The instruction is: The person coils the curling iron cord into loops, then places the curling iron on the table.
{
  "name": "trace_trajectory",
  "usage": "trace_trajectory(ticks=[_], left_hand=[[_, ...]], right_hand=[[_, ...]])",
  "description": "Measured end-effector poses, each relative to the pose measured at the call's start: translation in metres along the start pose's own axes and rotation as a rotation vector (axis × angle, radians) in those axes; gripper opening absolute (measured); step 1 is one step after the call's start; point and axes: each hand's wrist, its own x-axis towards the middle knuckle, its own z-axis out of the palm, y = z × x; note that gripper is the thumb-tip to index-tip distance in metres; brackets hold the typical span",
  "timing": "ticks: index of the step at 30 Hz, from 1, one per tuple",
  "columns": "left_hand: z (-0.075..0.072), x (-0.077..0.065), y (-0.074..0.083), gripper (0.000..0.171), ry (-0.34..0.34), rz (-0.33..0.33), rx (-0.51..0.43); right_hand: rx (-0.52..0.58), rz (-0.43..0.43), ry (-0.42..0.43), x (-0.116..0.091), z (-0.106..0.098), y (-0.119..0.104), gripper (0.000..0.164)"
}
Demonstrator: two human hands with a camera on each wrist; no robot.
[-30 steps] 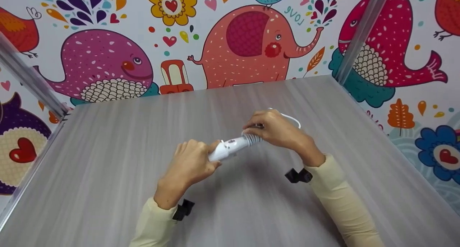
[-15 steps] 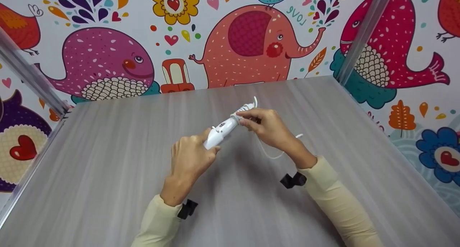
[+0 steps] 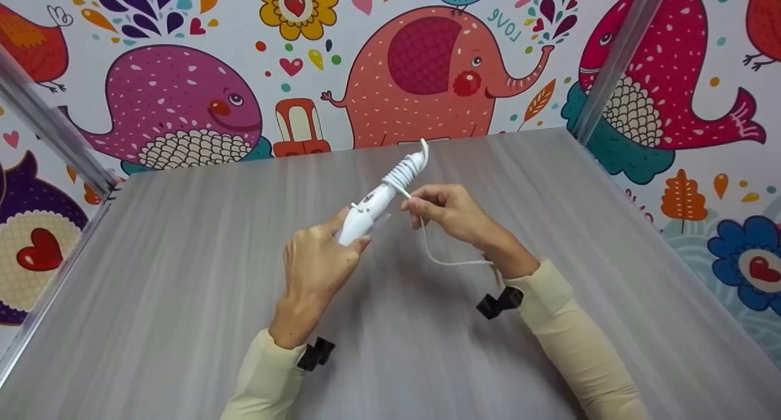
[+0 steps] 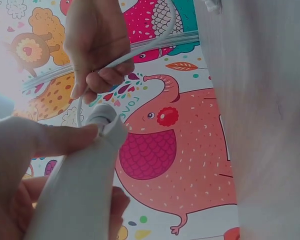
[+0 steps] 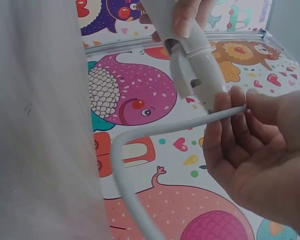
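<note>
A white curling iron [image 3: 359, 220], its handle pointing up and away, is held above the table. My left hand [image 3: 317, 255] grips it by the barrel end, the thumb along it in the left wrist view. Its clamp lever [image 5: 181, 75] sticks out from the body in the right wrist view. Several turns of white cord [image 3: 403, 173] wrap the far part of the handle. My right hand [image 3: 454, 215] pinches the cord between thumb and fingertips just beside the coil. From there the loose cord [image 5: 155, 130] hangs in a curve toward the right wrist.
Under both hands lies a grey wood-grain table [image 3: 213, 286]. A printed wall [image 3: 421, 72] with cartoon animals stands at its back edge, and metal posts [image 3: 610, 72] rise at the corners. Black camera mounts [image 3: 500, 303] sit on both wrists.
The curling iron has tilted more upright, its handle moving up and away. My right hand has drawn back slightly from the handle with the cord, and the coil shows more fully.
</note>
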Motion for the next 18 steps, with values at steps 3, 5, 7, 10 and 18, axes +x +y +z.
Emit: trace_trajectory(ticks=[3, 5, 7, 10, 18], left_hand=[[-0.001, 0.003, -0.002, 0.051, 0.029, -0.015, -0.023], [-0.002, 0.004, -0.004, 0.052, 0.041, -0.031, -0.046], [-0.002, 0.005, -0.005, 0.053, 0.050, -0.049, -0.069], [-0.003, 0.006, -0.006, 0.055, 0.047, -0.069, -0.108], [-0.008, 0.008, -0.006, 0.055, -0.037, -0.045, -0.230]], right_hand=[[0.044, -0.022, -0.059, 0.002, -0.001, 0.004, 0.024], [0.054, -0.039, -0.082, 0.003, -0.001, 0.007, 0.025], [0.047, -0.060, -0.092, 0.004, -0.002, 0.012, 0.024], [0.000, -0.084, -0.089, 0.005, -0.003, 0.017, 0.022], [-0.152, -0.115, -0.058, 0.009, -0.010, 0.026, 0.021]])
